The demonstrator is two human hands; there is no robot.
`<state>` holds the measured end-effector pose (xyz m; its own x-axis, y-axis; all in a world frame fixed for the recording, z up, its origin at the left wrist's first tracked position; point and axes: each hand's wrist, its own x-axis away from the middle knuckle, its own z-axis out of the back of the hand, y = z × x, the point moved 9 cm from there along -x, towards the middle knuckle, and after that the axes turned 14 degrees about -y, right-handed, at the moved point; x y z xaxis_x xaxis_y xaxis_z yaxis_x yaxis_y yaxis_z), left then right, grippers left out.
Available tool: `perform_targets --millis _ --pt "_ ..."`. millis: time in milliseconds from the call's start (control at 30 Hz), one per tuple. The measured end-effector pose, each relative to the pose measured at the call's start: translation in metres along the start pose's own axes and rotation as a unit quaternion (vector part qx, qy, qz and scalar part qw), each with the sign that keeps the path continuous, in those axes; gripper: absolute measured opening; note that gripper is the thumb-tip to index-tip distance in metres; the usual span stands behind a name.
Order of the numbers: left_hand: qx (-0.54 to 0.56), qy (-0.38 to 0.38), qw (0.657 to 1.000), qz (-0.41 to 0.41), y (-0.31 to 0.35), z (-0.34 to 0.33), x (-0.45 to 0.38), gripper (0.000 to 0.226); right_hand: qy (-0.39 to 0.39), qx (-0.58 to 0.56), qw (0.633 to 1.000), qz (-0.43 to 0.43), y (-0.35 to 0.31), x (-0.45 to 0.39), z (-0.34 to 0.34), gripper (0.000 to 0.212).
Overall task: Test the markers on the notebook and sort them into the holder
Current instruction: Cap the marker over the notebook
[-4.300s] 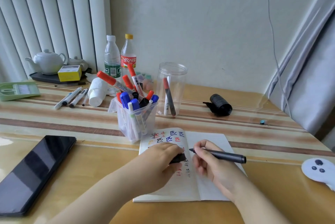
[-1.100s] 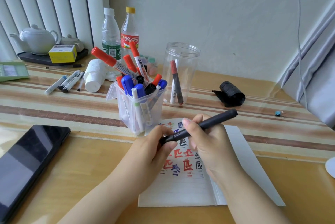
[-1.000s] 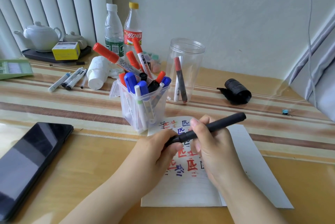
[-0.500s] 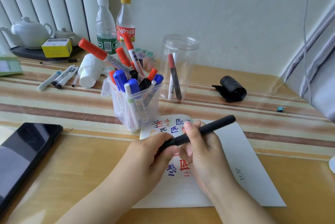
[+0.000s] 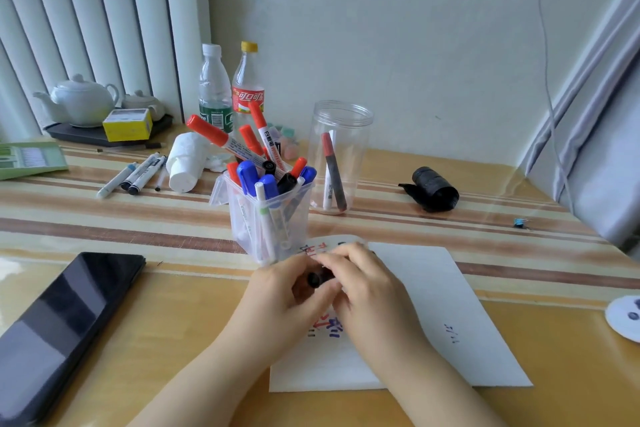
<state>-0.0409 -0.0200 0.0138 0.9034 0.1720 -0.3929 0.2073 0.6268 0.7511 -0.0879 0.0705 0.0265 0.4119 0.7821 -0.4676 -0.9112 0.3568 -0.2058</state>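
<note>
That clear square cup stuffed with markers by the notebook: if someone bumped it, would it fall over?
Probably rather easily. The marker cup looks like thin clear plastic, so likely light. Several long red markers lean well out past its rim toward the left, which likely makes it top-heavy. Its flat square base should resist a gentle nudge, and it would probably slide on the glossy table.

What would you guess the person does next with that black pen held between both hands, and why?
Probably lift the black marker and drop it into a container, perhaps the clear jar or the square holder. Both the left hand and the right hand close round it above the notebook, which already carries test marks; whether the cap is on is hidden.
</note>
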Motion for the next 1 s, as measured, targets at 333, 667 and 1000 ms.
perform_targets --millis 333,667,1000 --pt "-0.163 0.028 0.983 -0.077 0.049 0.028 -0.037 0.022 0.199 -0.183 0.96 -0.072 0.053 -0.073 0.155 0.031" --pt "-0.199 0.03 0.977 -0.077 0.053 0.034 -0.069 0.021 -0.016 -0.083 0.984 -0.158 0.108 -0.187 0.106 0.028" --pt "-0.206 0.025 0.975 -0.077 0.03 0.021 -0.065 0.018 -0.125 0.0 0.974 -0.188 0.128 -0.185 0.05 0.043"
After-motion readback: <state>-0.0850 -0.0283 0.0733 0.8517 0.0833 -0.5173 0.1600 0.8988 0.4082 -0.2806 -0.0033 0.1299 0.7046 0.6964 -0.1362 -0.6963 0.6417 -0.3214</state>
